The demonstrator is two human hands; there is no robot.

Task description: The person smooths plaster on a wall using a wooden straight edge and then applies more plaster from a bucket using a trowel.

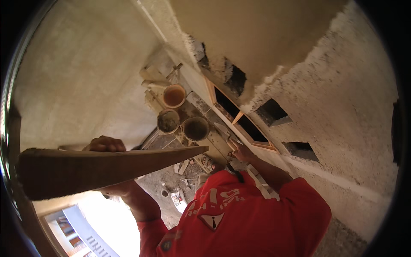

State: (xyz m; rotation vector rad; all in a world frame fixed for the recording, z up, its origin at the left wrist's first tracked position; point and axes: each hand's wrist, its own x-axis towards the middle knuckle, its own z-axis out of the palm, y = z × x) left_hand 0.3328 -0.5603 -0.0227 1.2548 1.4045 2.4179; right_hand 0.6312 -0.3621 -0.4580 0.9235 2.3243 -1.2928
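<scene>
A long wooden board (115,167) crosses the left side of the view, its near end wide and its far end pointing right. My left hand (107,144) grips it, fingers over the upper edge and the palm below. My right hand (242,152) is low by the wall, its fingers closed around what looks like a small trowel (223,130); the hand partly hides the handle. Three buckets stand past it on the planks: one with brownish liquid (174,95), a grey-rimmed one (168,121) and a dark one (196,129).
Wooden scaffold planks (216,147) run beneath the buckets. On the right, the rough wall (334,94) has several dark square holes and smooth wet plaster (257,34) above. A wooden frame (237,116) is set in it. Rubble lies on the floor (171,188) below; a bright opening (113,218) is at lower left.
</scene>
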